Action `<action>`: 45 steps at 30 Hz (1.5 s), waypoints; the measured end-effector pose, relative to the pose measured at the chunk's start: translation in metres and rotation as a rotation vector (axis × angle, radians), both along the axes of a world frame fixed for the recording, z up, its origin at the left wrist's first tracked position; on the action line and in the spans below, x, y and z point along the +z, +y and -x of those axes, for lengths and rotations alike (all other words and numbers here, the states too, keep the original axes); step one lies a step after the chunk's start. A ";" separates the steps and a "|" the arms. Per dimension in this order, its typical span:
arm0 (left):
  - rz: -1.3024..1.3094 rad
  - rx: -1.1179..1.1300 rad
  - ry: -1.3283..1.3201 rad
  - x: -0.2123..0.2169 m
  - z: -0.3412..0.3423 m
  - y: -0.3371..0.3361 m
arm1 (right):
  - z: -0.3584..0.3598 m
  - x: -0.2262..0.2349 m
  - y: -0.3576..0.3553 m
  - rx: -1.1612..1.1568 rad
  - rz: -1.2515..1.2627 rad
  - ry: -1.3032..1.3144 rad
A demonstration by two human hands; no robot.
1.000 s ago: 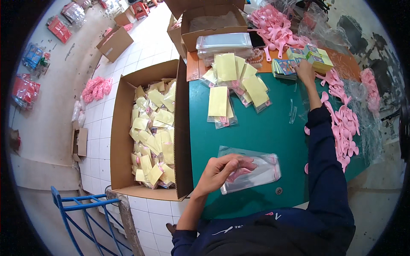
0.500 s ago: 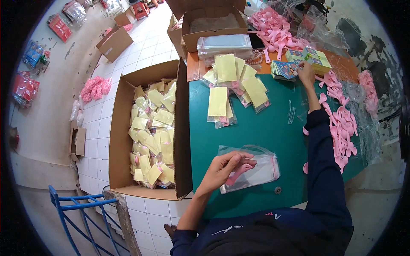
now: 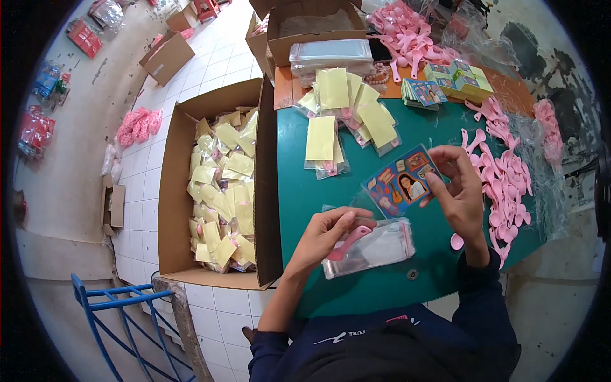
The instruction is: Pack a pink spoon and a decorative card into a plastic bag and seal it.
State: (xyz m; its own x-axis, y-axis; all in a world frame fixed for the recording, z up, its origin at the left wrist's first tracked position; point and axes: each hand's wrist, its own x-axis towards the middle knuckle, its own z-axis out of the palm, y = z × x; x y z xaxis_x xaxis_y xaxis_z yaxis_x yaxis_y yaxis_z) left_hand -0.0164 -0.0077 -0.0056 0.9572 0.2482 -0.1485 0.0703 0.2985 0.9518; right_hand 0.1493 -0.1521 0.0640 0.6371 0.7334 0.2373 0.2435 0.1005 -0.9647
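Observation:
My left hand [image 3: 328, 237] pinches the edge of a clear plastic bag. A pink plastic spoon [image 3: 349, 244] shows at its fingers; whether the spoon lies inside the bag I cannot tell. Under that hand, a stack of clear plastic bags [image 3: 389, 254] lies on the green table [image 3: 312, 299]. In my right hand [image 3: 459, 194], between thumb and fingers, is a colourful printed card [image 3: 402, 181], tilted, its left corner close to the bag's film. A fanned stack of similar cards [image 3: 425, 94] sits at the far side.
Loose pink spoons [image 3: 504, 184] cover the table's right side. Filled bags with yellow cards [image 3: 323, 140] are piled at the back. Left of the table stands a large cardboard box [image 3: 270, 191] of such packets. A small metal ring [image 3: 412, 274] lies near the front edge.
My right hand has come back from the far card stack toward the middle, bringing a card beside my left hand. My left hand still has the bag and spoon.

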 end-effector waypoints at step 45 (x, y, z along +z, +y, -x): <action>-0.679 -0.131 0.080 0.001 0.001 -0.026 | 0.005 -0.021 -0.018 0.667 0.464 -0.525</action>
State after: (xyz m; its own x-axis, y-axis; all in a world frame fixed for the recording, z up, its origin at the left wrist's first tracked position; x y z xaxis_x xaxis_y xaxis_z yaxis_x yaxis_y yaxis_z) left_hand -0.0171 -0.0338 -0.0044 0.9782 0.1945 -0.0725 0.1429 -0.3771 0.9151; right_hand 0.1447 -0.1702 0.0430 -0.0492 0.9983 -0.0312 0.6853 0.0111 -0.7282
